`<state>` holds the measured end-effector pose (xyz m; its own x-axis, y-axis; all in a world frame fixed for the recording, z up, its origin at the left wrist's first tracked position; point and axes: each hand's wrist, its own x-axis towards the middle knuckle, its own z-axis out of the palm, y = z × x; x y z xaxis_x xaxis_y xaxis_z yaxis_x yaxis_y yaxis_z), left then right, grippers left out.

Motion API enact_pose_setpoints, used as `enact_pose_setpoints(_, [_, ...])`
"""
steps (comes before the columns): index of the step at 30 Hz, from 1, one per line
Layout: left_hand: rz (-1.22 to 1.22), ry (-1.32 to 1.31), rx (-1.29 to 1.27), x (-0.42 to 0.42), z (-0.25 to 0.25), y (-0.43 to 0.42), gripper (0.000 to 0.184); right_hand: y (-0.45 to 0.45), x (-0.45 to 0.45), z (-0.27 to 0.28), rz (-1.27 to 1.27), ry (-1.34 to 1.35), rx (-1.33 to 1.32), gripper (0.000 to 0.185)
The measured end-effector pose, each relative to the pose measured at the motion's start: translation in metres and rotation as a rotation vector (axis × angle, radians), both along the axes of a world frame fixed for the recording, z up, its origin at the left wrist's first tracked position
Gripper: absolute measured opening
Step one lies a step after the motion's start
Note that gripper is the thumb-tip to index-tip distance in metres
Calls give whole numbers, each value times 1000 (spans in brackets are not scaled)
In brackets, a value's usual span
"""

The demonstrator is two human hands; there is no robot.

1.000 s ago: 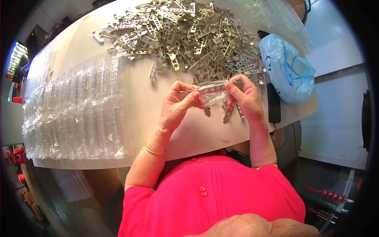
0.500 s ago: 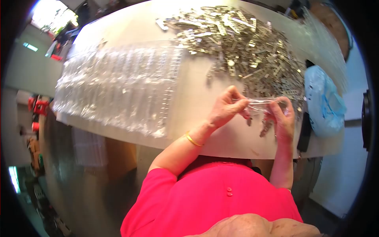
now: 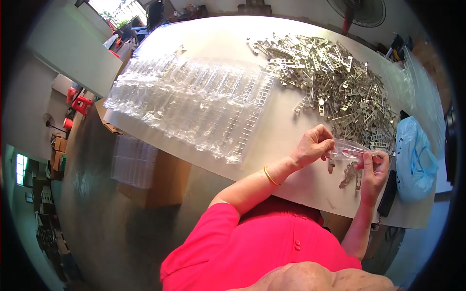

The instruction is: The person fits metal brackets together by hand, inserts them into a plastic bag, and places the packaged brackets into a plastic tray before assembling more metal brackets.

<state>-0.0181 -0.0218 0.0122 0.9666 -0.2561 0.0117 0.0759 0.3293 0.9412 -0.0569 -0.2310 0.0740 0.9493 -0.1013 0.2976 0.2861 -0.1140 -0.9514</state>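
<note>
head view: compared with the frame before, the scene has slid to the right as the camera turned left, and a fan (image 3: 361,8) has come in at the top. the packet (image 3: 350,149) between the hands, bunched thin before, now spreads wider and flatter.

nearest is the person's pink shirt (image 3: 272,247). beyond it, the left hand (image 3: 313,146), with a gold bangle (image 3: 270,176) on the wrist, pinches one end of the packet between thumb and fingers. the right hand (image 3: 373,170) grasps the other end, thumb on the near side. the packet spans the space between them, above the table (image 3: 286,111). it is clear, long and narrow, shiny and creased, with a reddish streak showing through; whether metal is inside is too blurred to tell.

a few loose parts (image 3: 348,175), metal with holes, lie just below the packet. right of the right hand are a dark phone-like slab (image 3: 388,194) and a knotted blue bag (image 3: 414,160). farther off, a big heap (image 3: 335,82) of metal parts covers the table, with rows of clear packs (image 3: 194,102) to its left. the fan stands beyond the table.
</note>
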Motion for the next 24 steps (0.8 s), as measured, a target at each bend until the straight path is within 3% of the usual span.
enact_pose_setpoints(4, [-14, -38, 11, 0, 4, -1, 14, 1, -8, 5, -66, -33, -40, 11])
enact_pose_setpoints(6, [112, -58, 143, -2, 8, -4, 16, 0, -12, 5, -79, -64, -61, 11])
enact_pose_setpoints(7, [193, -218, 338, -3, 8, -4, 22, -2, -13, 3, -55, -61, -112, 11])
enact_pose_setpoints(12, [98, -616, 355, -27, 29, -9, 28, 5, -23, 2, 43, 69, -90, 12])
enact_pose_setpoints(14, [-98, -523, 474, -38, 40, -7, 28, 9, -24, -1, 70, 36, -40, 12])
enact_pose_setpoints(15, [-117, -602, 439, -40, 35, -9, 28, 12, -26, 4, 106, 70, -35, 12])
enact_pose_setpoints(18, [-112, -685, 481, -42, 24, -11, 17, 16, -25, -4, 190, 79, 28, 11])
enact_pose_setpoints(24, [-22, -681, 541, -57, 9, -5, 12, 21, -26, -7, 306, 105, 21, 14])
